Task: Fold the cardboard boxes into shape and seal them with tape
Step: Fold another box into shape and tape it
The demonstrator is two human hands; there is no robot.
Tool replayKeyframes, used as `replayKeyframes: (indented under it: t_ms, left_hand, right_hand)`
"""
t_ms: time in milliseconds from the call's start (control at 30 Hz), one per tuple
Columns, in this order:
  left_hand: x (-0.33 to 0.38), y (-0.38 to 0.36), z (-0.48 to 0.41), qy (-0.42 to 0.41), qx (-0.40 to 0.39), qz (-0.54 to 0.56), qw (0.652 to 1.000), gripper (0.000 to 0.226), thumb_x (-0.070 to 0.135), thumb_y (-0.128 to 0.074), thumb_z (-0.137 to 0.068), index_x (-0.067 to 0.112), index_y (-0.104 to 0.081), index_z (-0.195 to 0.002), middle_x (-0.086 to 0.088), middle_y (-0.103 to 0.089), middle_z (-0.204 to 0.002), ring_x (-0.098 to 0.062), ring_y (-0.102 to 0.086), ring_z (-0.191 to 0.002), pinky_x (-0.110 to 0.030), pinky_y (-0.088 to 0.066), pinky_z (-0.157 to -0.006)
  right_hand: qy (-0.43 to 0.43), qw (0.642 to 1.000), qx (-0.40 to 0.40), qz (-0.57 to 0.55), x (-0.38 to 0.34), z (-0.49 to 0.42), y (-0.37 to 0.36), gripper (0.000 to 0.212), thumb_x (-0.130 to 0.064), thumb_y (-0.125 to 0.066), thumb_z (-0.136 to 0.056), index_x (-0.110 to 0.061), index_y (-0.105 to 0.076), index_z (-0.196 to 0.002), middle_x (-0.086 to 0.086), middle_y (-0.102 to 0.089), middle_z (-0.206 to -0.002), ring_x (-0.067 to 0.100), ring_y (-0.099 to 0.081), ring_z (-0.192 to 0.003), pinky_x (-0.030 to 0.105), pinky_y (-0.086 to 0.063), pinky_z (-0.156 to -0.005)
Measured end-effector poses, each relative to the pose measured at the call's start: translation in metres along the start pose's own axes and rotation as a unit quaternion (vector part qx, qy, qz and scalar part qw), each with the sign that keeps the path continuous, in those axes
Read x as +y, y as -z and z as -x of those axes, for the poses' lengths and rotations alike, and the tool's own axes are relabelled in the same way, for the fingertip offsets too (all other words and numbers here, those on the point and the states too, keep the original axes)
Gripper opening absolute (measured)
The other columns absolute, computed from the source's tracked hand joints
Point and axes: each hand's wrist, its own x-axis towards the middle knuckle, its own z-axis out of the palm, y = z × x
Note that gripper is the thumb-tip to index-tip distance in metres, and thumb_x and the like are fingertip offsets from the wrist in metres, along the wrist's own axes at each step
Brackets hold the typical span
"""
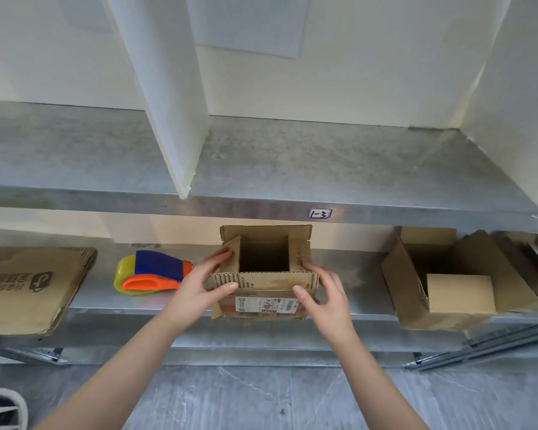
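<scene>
1 small cardboard box (pixel 266 301) is sitting at the front edge of the lower metal shelf (pixel 106 302), its top flaps standing open. The left hand (pixel 199 280) is gripping its left side and the right hand (pixel 323 290) its right side, with both thumbs pressing on the near flap. A tape dispenser (pixel 153 271) is lying just beside the left hand. Flattened cardboard (pixel 28 287) is lying further left. 1 larger open box (pixel 416 293) is sitting well apart on the right. The upper shelf (pixel 261 209) is overhanging the small box's rear flap.
</scene>
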Motion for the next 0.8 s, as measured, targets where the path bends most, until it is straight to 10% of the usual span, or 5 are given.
replayKeyframes:
  t_ms: [100, 233, 467, 633, 800]
  left_hand:
    - [-0.005, -0.005, 0.002, 0.004, -0.008, -0.032, 0.999, 0.058, 0.073, -0.065, -0.068, 0.047, -0.057, -0.118, 0.016, -0.050, -0.135, -0.001, -0.048, -0.125, -0.031, -0.043, -0.104]
    - [-0.012, -0.012, 0.003, 0.018, 0.019, -0.039, 0.999, 0.032, 0.042, -0.064, -0.083, 0.050, -0.048, -0.110, 0.007, -0.057, -0.127, -0.004, -0.054, -0.115, -0.039, -0.045, -0.104]
    - [-0.029, -0.007, 0.004, 0.024, 0.013, -0.035, 0.999, 0.056, 0.053, -0.071, -0.077, 0.052, -0.045, -0.126, 0.016, -0.051, -0.135, -0.004, -0.047, -0.127, -0.040, -0.039, -0.110]
    - [-0.017, -0.026, -0.008, 0.022, 0.043, -0.024, 0.999, 0.078, 0.028, -0.077, -0.079, 0.035, -0.031, -0.142, 0.016, -0.047, -0.135, -0.003, -0.044, -0.124, -0.036, -0.038, -0.110]
    - [-0.007, -0.021, -0.030, 0.054, 0.024, -0.060, 0.996, 0.122, 0.028, -0.084, -0.071, 0.050, 0.009, -0.146, 0.004, -0.014, -0.157, -0.018, -0.026, -0.140, -0.039, -0.029, -0.112]
  right_hand:
    - [-0.028, 0.999, -0.013, 0.019, -0.002, -0.009, -0.007, 0.036, -0.063, -0.064, -0.077, -0.049, -0.051, -0.109, -0.010, -0.043, -0.129, 0.004, -0.042, -0.122, 0.029, -0.039, -0.107]
    - [-0.033, 0.998, -0.031, 0.040, -0.007, -0.015, -0.020, 0.034, -0.050, -0.066, -0.083, -0.038, -0.053, -0.111, -0.007, -0.042, -0.126, 0.003, -0.040, -0.118, 0.019, -0.032, -0.105]
    - [-0.075, 0.997, -0.034, 0.000, 0.023, 0.006, -0.030, 0.038, -0.044, -0.068, -0.084, -0.026, -0.061, -0.117, -0.009, -0.050, -0.124, -0.004, -0.048, -0.113, 0.029, -0.044, -0.102]
    - [-0.159, 0.986, -0.033, -0.028, 0.040, -0.015, -0.010, 0.076, -0.080, -0.061, -0.068, -0.034, -0.057, -0.127, -0.006, -0.059, -0.129, 0.014, -0.056, -0.120, 0.048, -0.047, -0.102]
    - [-0.130, 0.990, -0.049, -0.032, 0.029, -0.040, 0.006, 0.073, -0.022, -0.073, -0.084, -0.046, -0.030, -0.139, -0.008, -0.054, -0.123, 0.021, -0.057, -0.117, 0.050, -0.050, -0.098]
